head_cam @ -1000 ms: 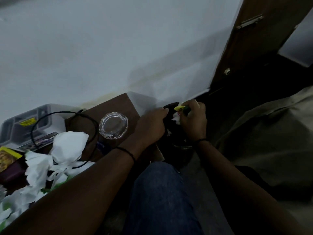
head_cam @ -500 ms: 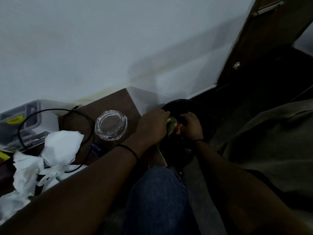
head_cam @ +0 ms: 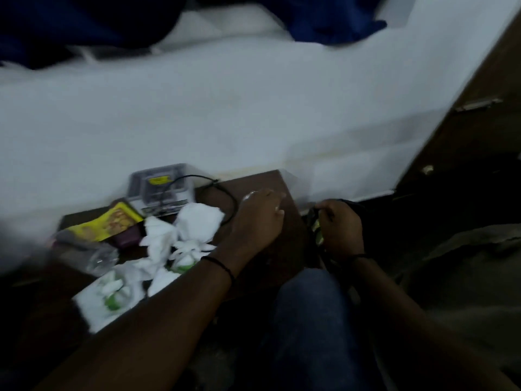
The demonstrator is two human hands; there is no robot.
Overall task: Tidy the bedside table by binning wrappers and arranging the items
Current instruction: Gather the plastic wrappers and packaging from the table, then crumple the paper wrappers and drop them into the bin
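The frame is blurred. My left hand (head_cam: 259,215) hovers palm down, fingers spread, over the right part of the brown bedside table (head_cam: 284,249); a glassy glint shows at its far edge. My right hand (head_cam: 342,227) is closed on green and yellow wrappers (head_cam: 316,230) at the rim of a black bin (head_cam: 369,218) on the floor, right of the table. Crumpled white tissues (head_cam: 197,221) lie mid-table. A white and green wrapper (head_cam: 112,292) lies at the near left edge.
A yellow packet (head_cam: 112,221), a purple item (head_cam: 127,238), a clear plastic box (head_cam: 160,187), a black cable (head_cam: 225,193) and a clear blurred object (head_cam: 93,252) crowd the table's left. A white wall stands behind, a dark door (head_cam: 465,153) to the right. My knee (head_cam: 310,320) is below.
The view swung left and up. My left hand left the bin and moved onto the table. My right hand stays at the bin with the wrappers.
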